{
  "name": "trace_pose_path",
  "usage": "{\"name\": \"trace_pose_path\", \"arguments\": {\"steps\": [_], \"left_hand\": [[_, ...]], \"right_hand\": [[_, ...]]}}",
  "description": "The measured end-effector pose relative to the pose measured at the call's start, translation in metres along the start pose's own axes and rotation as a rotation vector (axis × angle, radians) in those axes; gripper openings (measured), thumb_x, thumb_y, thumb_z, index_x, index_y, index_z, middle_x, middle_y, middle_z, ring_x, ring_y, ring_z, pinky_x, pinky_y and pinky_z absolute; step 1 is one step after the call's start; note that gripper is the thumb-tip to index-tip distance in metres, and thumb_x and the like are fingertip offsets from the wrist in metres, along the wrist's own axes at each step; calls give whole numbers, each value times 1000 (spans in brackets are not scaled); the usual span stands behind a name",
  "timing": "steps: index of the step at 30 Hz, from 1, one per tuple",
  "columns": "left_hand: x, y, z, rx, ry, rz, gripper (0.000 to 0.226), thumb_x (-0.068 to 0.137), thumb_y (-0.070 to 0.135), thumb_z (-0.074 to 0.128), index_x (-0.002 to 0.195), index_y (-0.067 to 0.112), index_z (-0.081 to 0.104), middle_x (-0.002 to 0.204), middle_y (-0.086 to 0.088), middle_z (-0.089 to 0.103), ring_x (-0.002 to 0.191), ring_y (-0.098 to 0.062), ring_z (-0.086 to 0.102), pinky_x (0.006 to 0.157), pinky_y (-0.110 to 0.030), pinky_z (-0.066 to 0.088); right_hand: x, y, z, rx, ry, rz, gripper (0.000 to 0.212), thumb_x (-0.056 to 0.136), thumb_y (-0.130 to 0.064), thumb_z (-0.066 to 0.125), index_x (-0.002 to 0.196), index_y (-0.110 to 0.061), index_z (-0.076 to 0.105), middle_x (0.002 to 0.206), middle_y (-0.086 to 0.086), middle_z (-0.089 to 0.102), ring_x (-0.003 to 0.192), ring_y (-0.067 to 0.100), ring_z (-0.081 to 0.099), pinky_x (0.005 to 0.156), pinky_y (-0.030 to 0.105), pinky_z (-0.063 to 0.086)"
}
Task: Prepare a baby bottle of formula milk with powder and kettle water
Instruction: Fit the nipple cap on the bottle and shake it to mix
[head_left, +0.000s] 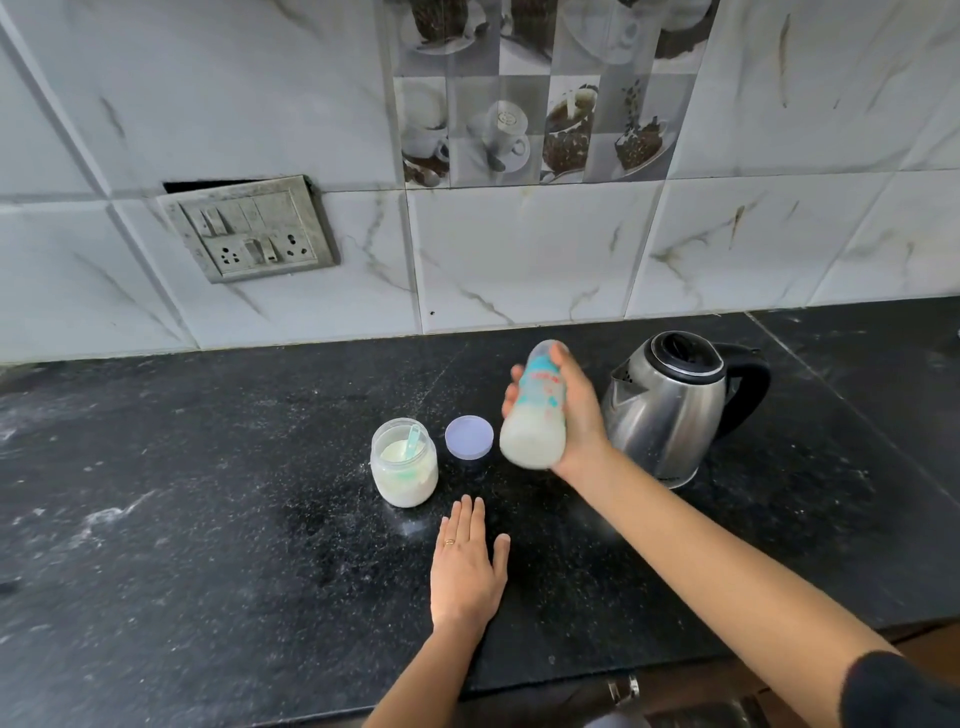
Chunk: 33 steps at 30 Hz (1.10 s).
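My right hand (574, 410) grips a baby bottle (535, 415) above the black counter, tilted with its capped top pointing away from me; white milk fills its lower part. My left hand (467, 564) lies flat on the counter, fingers together, holding nothing. Just beyond it stands an open clear jar of white powder (404, 470) with a pale green scoop (413, 441) in it. The jar's lilac lid (469, 436) rests on the counter between jar and bottle. A steel kettle (670, 410) with black handle and closed lid stands right of the bottle.
The black speckled counter (208, 493) carries scattered white powder specks. A tiled wall with a switch and socket plate (249, 228) rises behind. The counter's front edge (571, 680) runs near my arms.
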<state>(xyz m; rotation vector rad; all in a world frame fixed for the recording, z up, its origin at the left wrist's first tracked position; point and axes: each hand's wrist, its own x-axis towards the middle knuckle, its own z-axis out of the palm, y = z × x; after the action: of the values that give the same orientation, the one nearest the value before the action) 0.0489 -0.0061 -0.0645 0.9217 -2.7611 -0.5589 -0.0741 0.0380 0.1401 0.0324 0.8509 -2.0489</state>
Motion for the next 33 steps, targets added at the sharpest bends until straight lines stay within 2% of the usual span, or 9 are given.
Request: {"name": "trace_pose_path", "arguments": {"steps": [2, 7, 12, 16, 19, 22, 26, 30, 33], "left_hand": [[0, 0, 0, -5, 8, -4, 82, 84, 58, -2, 151, 14, 14, 158, -1, 11, 146, -12, 4, 113, -23, -11], [0, 1, 0, -5, 9, -10, 82, 83, 59, -2, 151, 15, 14, 159, -1, 11, 146, -11, 4, 114, -21, -11], [0, 0, 0, 2, 6, -7, 83, 82, 59, -4, 151, 15, 12, 159, -1, 8, 146, -11, 2, 113, -22, -11], [-1, 2, 0, -7, 15, -11, 82, 84, 59, -1, 151, 15, 14, 159, -1, 11, 146, -11, 4, 113, -21, -11], [-1, 2, 0, -2, 14, -6, 82, 83, 59, -3, 151, 15, 14, 159, -1, 10, 146, -11, 4, 113, -20, -12], [-1, 1, 0, 4, 14, -8, 81, 84, 59, -2, 151, 16, 13, 159, 0, 9, 146, -11, 3, 112, -20, -14], [-1, 2, 0, 6, 14, -9, 82, 83, 59, -2, 151, 15, 14, 159, -1, 11, 146, -11, 4, 110, -19, -16], [-1, 1, 1, 15, 20, -8, 81, 85, 59, -1, 151, 15, 14, 158, -1, 12, 146, -12, 6, 113, -21, -10], [0, 1, 1, -3, 17, -14, 79, 86, 59, 2, 151, 15, 16, 158, -2, 13, 146, -12, 6, 113, -20, -13]], "right_hand": [[5, -8, 1, 59, 44, -12, 30, 90, -40, 56, 95, -11, 55, 68, 5, 59, 46, 17, 58, 48, 22, 51], [-15, 16, -15, -198, -147, 35, 41, 83, -37, 57, 121, -28, 46, 84, 9, 58, 54, 22, 56, 49, 29, 50], [1, -3, -10, -34, -107, 26, 46, 86, -38, 60, 126, -23, 42, 82, 7, 61, 55, 20, 60, 51, 28, 52], [-13, 6, -5, -139, -257, 30, 39, 83, -35, 59, 119, -27, 45, 81, 9, 61, 53, 23, 57, 50, 30, 51], [0, -9, 4, -34, -202, 2, 44, 81, -40, 63, 114, -16, 46, 79, 5, 62, 53, 20, 60, 51, 28, 53], [-2, -10, 5, 4, -188, 35, 33, 76, -41, 66, 93, -13, 60, 77, 4, 62, 52, 18, 60, 50, 26, 52], [-16, 5, -2, -136, -260, 66, 38, 83, -38, 57, 116, -21, 48, 79, 7, 62, 52, 21, 58, 49, 29, 52], [3, -17, 0, 63, -147, 56, 34, 85, -43, 59, 97, -11, 57, 78, 4, 61, 52, 18, 61, 49, 26, 53], [-1, -6, -6, -63, -260, 73, 48, 69, -42, 77, 100, -10, 59, 80, 6, 63, 54, 20, 61, 51, 28, 53]]}}
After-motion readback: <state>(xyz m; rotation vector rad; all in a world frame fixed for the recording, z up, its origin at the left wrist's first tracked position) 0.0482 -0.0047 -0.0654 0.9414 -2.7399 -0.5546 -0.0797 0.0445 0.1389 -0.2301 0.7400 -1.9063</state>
